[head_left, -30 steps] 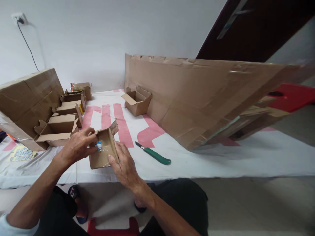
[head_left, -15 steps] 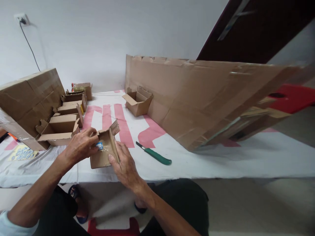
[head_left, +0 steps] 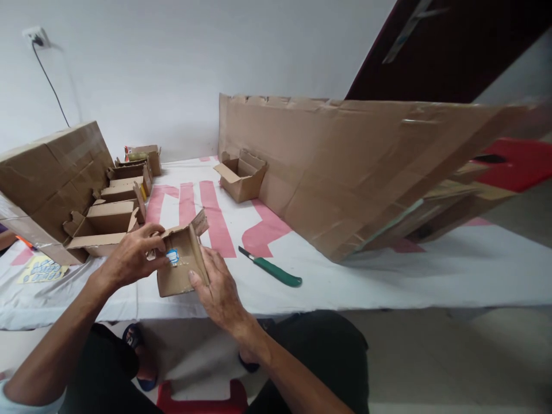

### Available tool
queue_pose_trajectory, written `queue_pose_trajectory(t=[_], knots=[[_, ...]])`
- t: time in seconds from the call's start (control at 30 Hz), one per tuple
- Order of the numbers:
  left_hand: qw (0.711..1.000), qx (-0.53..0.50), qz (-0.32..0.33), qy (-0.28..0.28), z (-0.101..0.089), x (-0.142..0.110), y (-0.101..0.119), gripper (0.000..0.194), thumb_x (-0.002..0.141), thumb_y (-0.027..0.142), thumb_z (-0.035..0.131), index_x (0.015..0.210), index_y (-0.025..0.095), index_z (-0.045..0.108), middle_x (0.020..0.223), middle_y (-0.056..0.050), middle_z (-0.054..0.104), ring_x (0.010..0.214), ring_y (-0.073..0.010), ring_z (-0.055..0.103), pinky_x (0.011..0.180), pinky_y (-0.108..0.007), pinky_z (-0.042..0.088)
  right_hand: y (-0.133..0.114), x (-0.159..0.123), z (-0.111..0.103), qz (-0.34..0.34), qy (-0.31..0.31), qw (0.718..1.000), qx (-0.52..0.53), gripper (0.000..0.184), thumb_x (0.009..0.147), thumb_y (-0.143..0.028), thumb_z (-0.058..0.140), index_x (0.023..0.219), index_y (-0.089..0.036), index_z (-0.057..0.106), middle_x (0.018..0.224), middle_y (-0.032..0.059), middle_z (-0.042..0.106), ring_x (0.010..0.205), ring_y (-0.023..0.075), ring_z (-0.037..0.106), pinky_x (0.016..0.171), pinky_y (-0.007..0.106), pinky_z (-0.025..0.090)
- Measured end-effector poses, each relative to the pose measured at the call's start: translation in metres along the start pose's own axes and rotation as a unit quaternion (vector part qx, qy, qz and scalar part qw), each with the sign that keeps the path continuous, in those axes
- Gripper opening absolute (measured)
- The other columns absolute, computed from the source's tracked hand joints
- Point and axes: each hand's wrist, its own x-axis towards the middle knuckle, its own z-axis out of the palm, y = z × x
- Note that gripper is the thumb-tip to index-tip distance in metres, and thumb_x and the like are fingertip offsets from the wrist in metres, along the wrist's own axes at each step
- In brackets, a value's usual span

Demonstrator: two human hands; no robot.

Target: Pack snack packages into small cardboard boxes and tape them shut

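Between my hands is a small cardboard box (head_left: 179, 276), tilted near the table's front edge, with a blue-and-white sticker (head_left: 173, 257) on its face and a flap (head_left: 199, 223) sticking up at the top. My right hand (head_left: 219, 287) grips its right side, thumb across the face and fingers behind. At the left edge, my left hand (head_left: 135, 254) has its fingers bent around the box's side, the thumb by the sticker. A green-handled knife (head_left: 278, 271) lies on the white cloth to the right, its blade pointing away to the left.
Several open cardboard boxes (head_left: 110, 221) stand in a row at left against a large carton (head_left: 56, 178). Another open box (head_left: 244, 177) sits beside a tall cardboard panel (head_left: 328, 167). A yellow printed sheet (head_left: 42, 270) lies at left. A red stool (head_left: 202, 402) is below.
My left hand has shifted slightly left and its fingers have loosened a little, showing more of the sticker. The right hand keeps its grip on the box.
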Motion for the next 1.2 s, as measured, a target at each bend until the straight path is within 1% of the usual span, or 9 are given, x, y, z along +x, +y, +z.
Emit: queue_pose_trajectory(t=[0.1,0.33,0.57,0.63,0.73,0.8,0.93,1.03,1.2], knots=[[0.999,0.039,-0.015,-0.015,0.003,0.000,0.002,0.012,0.084,0.021,0.086,0.086,0.021,0.074,0.127,-0.010,0.072,0.100,-0.0246,0.077,0.086,-0.037,0.062,0.000,0.002,0.000,-0.003,-0.005,1.000,-0.004,0.058,0.102,-0.027,0.058,0.158,-0.015,0.055,0.145,0.0212,0.065,0.139,0.0352,0.062,0.119,0.056,0.055],[0.991,0.130,-0.014,-0.023,0.011,0.002,0.004,0.005,0.087,0.019,0.080,0.084,0.020,0.076,0.125,-0.011,0.074,0.089,-0.0231,0.077,0.074,-0.034,0.061,-0.001,0.004,0.001,-0.012,-0.006,1.000,-0.009,0.060,0.102,-0.027,0.058,0.160,-0.016,0.054,0.146,0.0209,0.065,0.138,0.0358,0.062,0.116,0.057,0.057],[0.994,0.108,-0.017,-0.015,0.007,0.002,0.000,0.011,0.087,0.012,0.074,0.080,0.020,0.076,0.123,-0.009,0.075,0.086,-0.0203,0.077,0.075,-0.032,0.061,-0.002,0.004,0.001,-0.005,-0.003,1.000,-0.009,0.059,0.102,-0.027,0.059,0.160,-0.017,0.055,0.144,0.0199,0.066,0.137,0.0354,0.063,0.116,0.056,0.057],[0.997,0.072,-0.019,-0.011,0.004,0.001,0.000,0.012,0.087,0.012,0.074,0.080,0.020,0.075,0.124,-0.008,0.075,0.091,-0.0206,0.077,0.080,-0.033,0.062,-0.001,0.004,0.001,-0.003,-0.003,1.000,-0.011,0.058,0.102,-0.027,0.058,0.159,-0.017,0.055,0.144,0.0196,0.066,0.137,0.0349,0.063,0.117,0.056,0.056],[0.999,0.035,-0.015,-0.017,0.004,0.000,0.000,0.005,0.086,0.020,0.081,0.083,0.021,0.076,0.131,-0.010,0.072,0.104,-0.0248,0.077,0.089,-0.038,0.063,0.000,0.004,0.001,-0.001,-0.002,1.000,-0.012,0.059,0.101,-0.027,0.059,0.160,-0.018,0.054,0.146,0.0195,0.066,0.139,0.0349,0.062,0.118,0.056,0.055],[0.999,0.035,-0.018,-0.017,0.004,0.001,0.000,0.008,0.085,0.024,0.084,0.085,0.021,0.077,0.132,-0.011,0.072,0.103,-0.0256,0.077,0.090,-0.040,0.064,0.001,0.004,0.002,-0.001,-0.001,1.000,-0.009,0.060,0.101,-0.027,0.059,0.160,-0.018,0.054,0.147,0.0200,0.065,0.139,0.0353,0.062,0.118,0.057,0.055],[1.000,-0.002,-0.017,-0.004,-0.002,0.003,-0.002,0.010,0.092,0.021,0.075,0.083,0.021,0.076,0.127,-0.010,0.075,0.099,-0.0226,0.078,0.089,-0.037,0.064,0.001,0.005,0.001,0.002,-0.003,1.000,-0.006,0.058,0.101,-0.028,0.058,0.158,-0.015,0.056,0.148,0.0218,0.064,0.139,0.0362,0.062,0.118,0.058,0.055],[0.999,-0.047,-0.004,-0.005,-0.005,0.001,-0.001,0.008,0.096,0.022,0.073,0.091,0.022,0.079,0.132,-0.011,0.075,0.114,-0.0250,0.077,0.098,-0.039,0.063,0.001,0.005,-0.001,0.006,-0.006,1.000,-0.005,0.059,0.101,-0.027,0.059,0.159,-0.017,0.055,0.147,0.0201,0.065,0.140,0.0352,0.062,0.118,0.056,0.056],[1.000,-0.006,-0.010,-0.002,0.006,-0.008,0.001,0.008,0.097,0.021,0.074,0.095,0.023,0.082,0.150,-0.015,0.067,0.132,-0.0333,0.070,0.109,-0.051,0.061,0.000,0.007,-0.002,0.007,-0.004,1.000,0.002,0.058,0.102,-0.028,0.059,0.159,-0.018,0.055,0.148,0.0193,0.065,0.141,0.0346,0.061,0.120,0.056,0.054]])
